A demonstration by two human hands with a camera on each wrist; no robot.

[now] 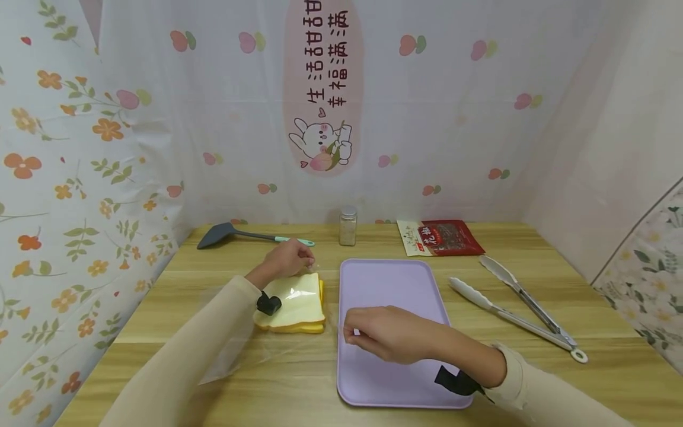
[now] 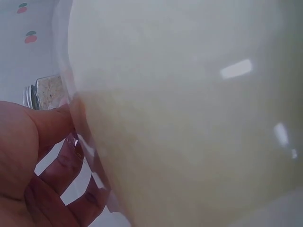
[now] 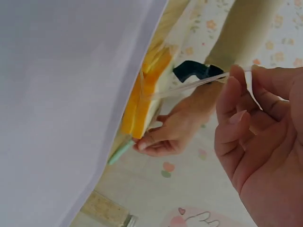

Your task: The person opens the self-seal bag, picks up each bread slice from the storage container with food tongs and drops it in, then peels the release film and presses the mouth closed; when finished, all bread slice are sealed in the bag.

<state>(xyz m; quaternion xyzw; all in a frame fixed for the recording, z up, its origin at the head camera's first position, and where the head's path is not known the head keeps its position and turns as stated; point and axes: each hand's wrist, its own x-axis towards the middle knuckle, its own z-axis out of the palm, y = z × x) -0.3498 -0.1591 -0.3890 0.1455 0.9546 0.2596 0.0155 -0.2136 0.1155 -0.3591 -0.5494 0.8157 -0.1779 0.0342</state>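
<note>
A stack of bread slices (image 1: 295, 301), pale on top with yellow-orange edges, lies in a clear plastic bag (image 1: 226, 359) left of the tray. My left hand (image 1: 288, 258) is at the far edge of the stack. In the left wrist view, its thumb and fingers pinch the bag's clear edge (image 2: 87, 146). Over the purple tray (image 1: 389, 284), my right hand (image 1: 392, 335) is raised with thumb and forefinger together. The right wrist view shows those fingers pinching clear plastic (image 3: 191, 86), drawn taut toward the bread.
A dark-headed spatula (image 1: 216, 235) with a green handle end lies at the back left. Behind the tray stands a glass seasoning jar (image 1: 348, 226), with a red spice packet (image 1: 445, 238) to its right. White-tipped tongs (image 1: 525, 323) lie spread right of the tray.
</note>
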